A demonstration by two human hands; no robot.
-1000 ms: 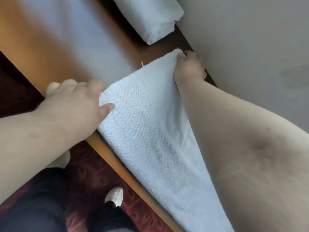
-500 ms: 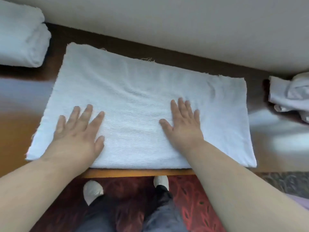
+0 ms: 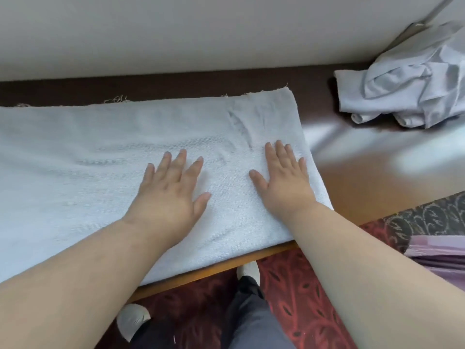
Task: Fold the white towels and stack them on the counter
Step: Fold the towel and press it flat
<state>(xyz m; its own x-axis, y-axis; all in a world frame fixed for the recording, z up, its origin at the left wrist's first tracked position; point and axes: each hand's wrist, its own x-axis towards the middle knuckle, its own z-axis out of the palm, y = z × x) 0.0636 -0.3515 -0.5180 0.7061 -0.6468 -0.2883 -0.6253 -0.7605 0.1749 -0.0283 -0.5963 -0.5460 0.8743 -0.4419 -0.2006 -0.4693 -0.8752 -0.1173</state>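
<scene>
Near the towel's [image 3: 88, 172] right edge, both hands press flat.

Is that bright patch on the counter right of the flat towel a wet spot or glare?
Head view: likely glare, a soft white sheen on the glossy brown wooden counter, between the flat white terry towel and the crumpled white towel pile; edges look wide-angle stretched.

Towel [image 3: 100, 172] = matt terry cloth w/ frayed edge; counter [image 3: 352, 192] = glossy polished wood.
</scene>
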